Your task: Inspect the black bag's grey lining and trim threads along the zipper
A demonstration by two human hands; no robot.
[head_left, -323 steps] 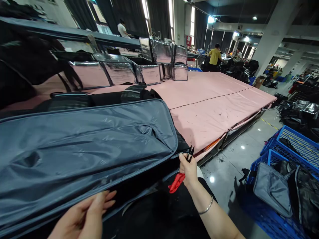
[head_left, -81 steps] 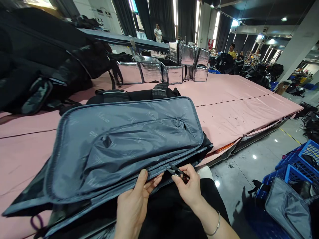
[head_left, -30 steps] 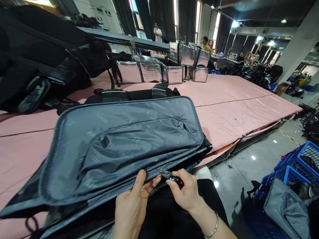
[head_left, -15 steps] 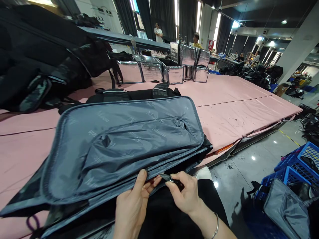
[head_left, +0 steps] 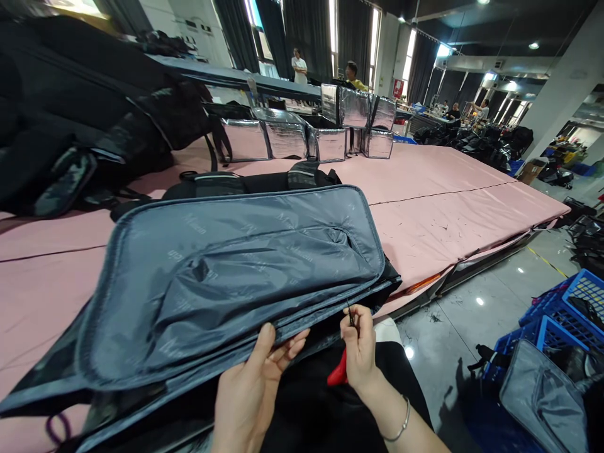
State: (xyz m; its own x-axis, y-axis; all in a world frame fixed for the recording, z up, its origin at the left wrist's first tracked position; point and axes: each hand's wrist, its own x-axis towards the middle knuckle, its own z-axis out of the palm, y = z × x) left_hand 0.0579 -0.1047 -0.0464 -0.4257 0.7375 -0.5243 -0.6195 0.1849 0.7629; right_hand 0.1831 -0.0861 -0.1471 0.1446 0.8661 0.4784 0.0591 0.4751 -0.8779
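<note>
A backpack lies on the pink table, its grey lining (head_left: 264,251) facing up in a wide, round-cornered panel with a crumpled pocket. Its layered bound edge (head_left: 302,319) runs along my side. My left hand (head_left: 255,371) pinches that edge, thumb on top and fingers underneath. Close to the edge's right part, my right hand (head_left: 361,349) is closed around red-handled thread snips (head_left: 338,371). Their thin dark tip pokes up above my fingers, apart from the left hand; the rest of the blades is hidden.
Black bags (head_left: 85,107) are heaped at the left on the pink table (head_left: 443,195). Silver-lined boxes (head_left: 285,139) stand along its far side. Blue crates (head_left: 538,327) with bag pieces sit on the floor at the right. People are in the background.
My right hand has moved right and up, away from the left fingers, and turned so the snips' red handle shows. The left hand stays on the edge, its fingers slightly more extended.
</note>
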